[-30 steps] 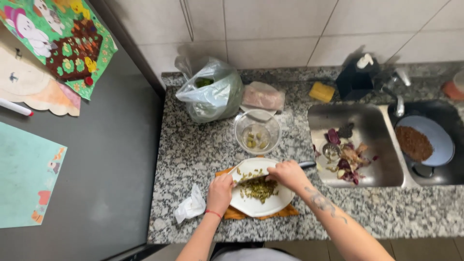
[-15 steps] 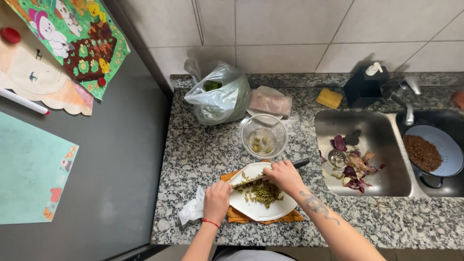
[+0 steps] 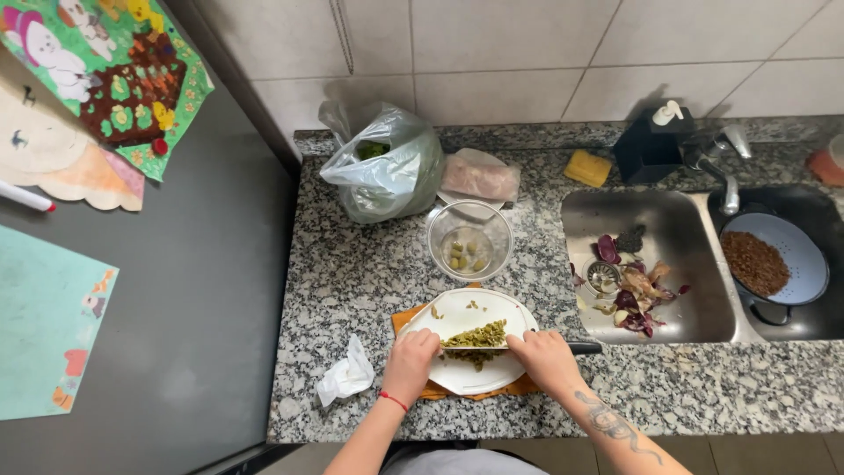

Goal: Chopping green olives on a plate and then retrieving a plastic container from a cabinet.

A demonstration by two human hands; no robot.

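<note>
A heap of finely chopped green vegetable [image 3: 476, 335] lies on a white oval cutting board [image 3: 466, 374] at the lower middle of the frame; the pieces are small, olive-green and gathered into a low ridge along the flat of a knife blade [image 3: 479, 347], with a few stray bits nearer the board's upper edge. The board rests on an orange cloth [image 3: 406, 318] that shows at its edges, on the speckled grey granite worktop [image 3: 352, 273].

The left hand [image 3: 411, 354] is curled over the board's left side, fingers bent down against the blade's tip end. The right hand [image 3: 543, 355] is closed around the knife's grip, whose black handle end [image 3: 585, 348] sticks out to the right.

Just above the board stands a round clear glass bowl [image 3: 469, 239] holding a few pale green pieces at its bottom. Above and left of it sits a translucent grey plastic bag [image 3: 387, 167] with something green inside, and beside that a clear bag of pale pink food [image 3: 479, 177]. A crumpled white paper tissue [image 3: 345, 376] lies left of the board.

To the right, the steel sink basin [image 3: 677, 229] holds purple and brown peelings [image 3: 635, 286] around the drain. At the far right, a pale blue colander [image 3: 800, 255] contains brown grains [image 3: 754, 261].
</note>
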